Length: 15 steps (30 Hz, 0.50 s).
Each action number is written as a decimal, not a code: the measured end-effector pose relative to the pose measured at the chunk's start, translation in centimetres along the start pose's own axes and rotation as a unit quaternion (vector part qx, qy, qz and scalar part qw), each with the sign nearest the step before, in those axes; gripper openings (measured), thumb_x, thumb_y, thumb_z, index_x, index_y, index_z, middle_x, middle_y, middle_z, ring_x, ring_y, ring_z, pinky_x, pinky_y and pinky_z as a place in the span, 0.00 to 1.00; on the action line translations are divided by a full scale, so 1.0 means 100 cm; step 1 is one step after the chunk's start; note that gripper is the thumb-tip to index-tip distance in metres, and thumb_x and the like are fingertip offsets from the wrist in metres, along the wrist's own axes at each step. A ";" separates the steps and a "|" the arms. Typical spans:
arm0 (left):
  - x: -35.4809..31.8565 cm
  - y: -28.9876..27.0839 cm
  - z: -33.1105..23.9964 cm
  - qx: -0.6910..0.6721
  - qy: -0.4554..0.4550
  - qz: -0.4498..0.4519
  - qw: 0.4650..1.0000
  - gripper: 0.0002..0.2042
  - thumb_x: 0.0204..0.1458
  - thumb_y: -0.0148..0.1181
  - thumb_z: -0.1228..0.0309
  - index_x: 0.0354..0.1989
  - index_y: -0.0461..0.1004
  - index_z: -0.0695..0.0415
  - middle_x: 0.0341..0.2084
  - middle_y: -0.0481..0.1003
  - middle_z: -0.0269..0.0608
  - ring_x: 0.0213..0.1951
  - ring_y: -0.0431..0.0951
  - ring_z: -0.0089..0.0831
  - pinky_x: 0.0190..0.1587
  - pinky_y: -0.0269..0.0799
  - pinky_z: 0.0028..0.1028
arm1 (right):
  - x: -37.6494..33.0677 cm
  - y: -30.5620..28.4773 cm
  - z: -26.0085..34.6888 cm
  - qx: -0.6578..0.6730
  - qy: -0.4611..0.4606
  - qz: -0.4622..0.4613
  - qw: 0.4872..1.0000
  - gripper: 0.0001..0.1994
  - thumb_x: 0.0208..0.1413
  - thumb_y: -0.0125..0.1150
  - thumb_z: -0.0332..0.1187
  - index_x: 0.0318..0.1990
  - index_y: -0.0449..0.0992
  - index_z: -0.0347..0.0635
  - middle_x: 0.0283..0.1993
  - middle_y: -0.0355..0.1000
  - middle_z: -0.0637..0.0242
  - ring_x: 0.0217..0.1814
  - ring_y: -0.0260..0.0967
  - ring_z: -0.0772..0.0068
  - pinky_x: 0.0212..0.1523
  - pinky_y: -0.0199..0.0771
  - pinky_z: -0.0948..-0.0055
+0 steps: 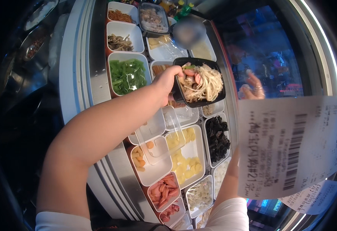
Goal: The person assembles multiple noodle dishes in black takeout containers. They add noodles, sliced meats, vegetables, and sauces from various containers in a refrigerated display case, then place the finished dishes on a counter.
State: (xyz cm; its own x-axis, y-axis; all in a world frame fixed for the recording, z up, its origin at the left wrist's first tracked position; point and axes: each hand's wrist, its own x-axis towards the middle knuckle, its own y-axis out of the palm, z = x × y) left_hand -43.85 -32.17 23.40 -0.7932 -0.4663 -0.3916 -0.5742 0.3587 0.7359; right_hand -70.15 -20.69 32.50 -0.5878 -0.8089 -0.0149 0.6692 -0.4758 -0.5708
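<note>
Holding black takeaway container [205,102] of enoki-like strands [207,82] and sliced sausage [191,74] above white tubs [158,169], pinching its rim between thumb and fingers of left hand [166,82]; curling right hand [253,88] loosely, partly behind printed receipt [274,146], leaving any grip impossible to tell; apparently assembling a mixed portion; next, probably needing level support while adding ingredients or setting down

Right hand [253,88], wrist out of sight behind a white receipt [278,154]
</note>
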 end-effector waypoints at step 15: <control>0.017 0.007 -0.007 -0.059 -0.037 -0.085 0.994 0.16 0.34 0.51 0.62 0.33 0.70 0.54 0.32 0.73 0.39 0.34 0.75 0.33 0.40 0.70 0.34 | 0.018 -0.042 -0.204 -0.205 0.205 -0.121 0.949 0.16 0.50 0.55 0.41 0.45 0.71 0.46 0.39 0.72 0.62 0.32 0.69 0.65 0.29 0.66 0.65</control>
State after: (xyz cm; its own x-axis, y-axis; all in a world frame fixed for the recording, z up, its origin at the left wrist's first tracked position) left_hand -45.43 -33.25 23.62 -0.7018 -0.4503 -0.5520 -0.6768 0.1798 0.7139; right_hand -83.29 -13.15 18.15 -0.8854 -0.4510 -0.1125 0.3081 -0.3883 -0.8685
